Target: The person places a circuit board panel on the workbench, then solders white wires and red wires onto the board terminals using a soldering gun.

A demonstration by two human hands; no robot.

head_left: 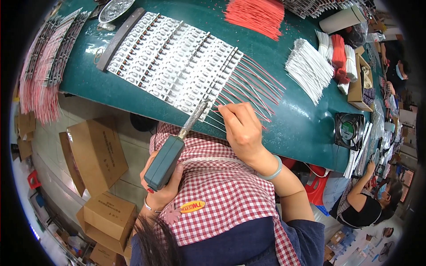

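The head camera (fisheye) looks down on the table (299, 126).

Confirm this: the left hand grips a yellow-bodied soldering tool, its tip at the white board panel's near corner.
Wrong colour: the head view shows the soldering tool is dark green-bodied. The left hand does grip it, with its tip at the white board panel's near corner.

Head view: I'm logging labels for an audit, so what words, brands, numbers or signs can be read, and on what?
Yellow oval badge on the checked apron: red lettering, not copied here.
Tall cardboard box: dark printing, too small to read.
Lower cardboard box: the same.
Black fan: green label, too small to read.
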